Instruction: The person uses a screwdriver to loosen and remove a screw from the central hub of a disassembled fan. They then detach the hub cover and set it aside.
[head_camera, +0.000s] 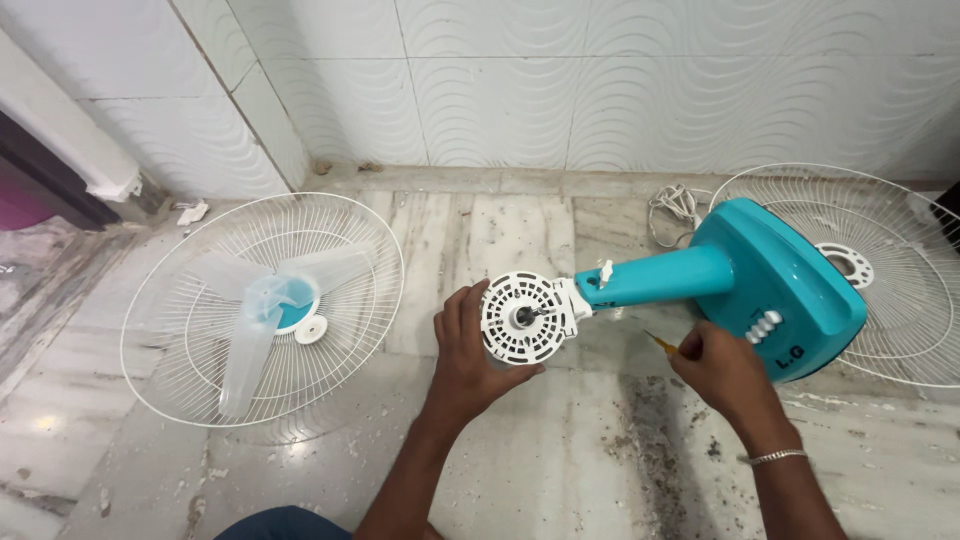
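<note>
A dismantled teal pedestal fan (740, 275) lies on its side on a speckled marble floor (560, 460), its base toward the right and its neck stretching left toward the floor's middle. The person's left hand (468, 355) cups the round white motor housing (522, 317) at the end of the neck from below and behind, fingers curled around its left rim, with the bare shaft pointing up at the camera. The right hand (722, 372), a thin metal bracelet (778, 457) at its wrist, is closed around a small yellow-handled tool (660, 343), of which only the tip shows, just beside the underside of the neck and close to the base's row of white buttons (766, 324). On the left of the floor, well apart from both hands, a white wire guard (180, 300) lies flat, carrying the translucent three-blade propeller (268, 305) and a small white cap (311, 329) beside its hub. A second white wire guard (890, 300) lies at the right, partly under the fan's base, near the tiled wall (560, 80). A coiled white power cord (675, 205) rests against the far edge of the floor where it meets the wall.
</note>
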